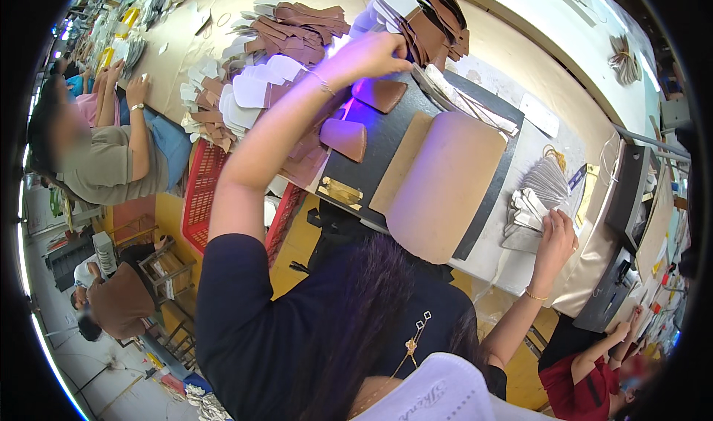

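Observation:
My left hand [379, 55] is stretched to the far side of the table, its fingers curled beside a bundle of brown and white cut pieces [427, 31]. What those fingers hold, if anything, is hidden. Off to the right, the fingers of my right hand [557, 239] close on the edge of a fanned bundle of pale grey-white pieces [526, 217]. Below my left hand are two small curved brown pieces [380, 94], lit purple. A large curved tan sheet [449, 187] covers part of a black board [479, 224] in front of me.
Heaps of brown strips [301, 31] and white-tipped pieces [256, 87] lie at the left. A red plastic basket [200, 198] stands below the table's left edge. Co-workers sit at both sides, one in an olive top [111, 165], one in red [579, 384].

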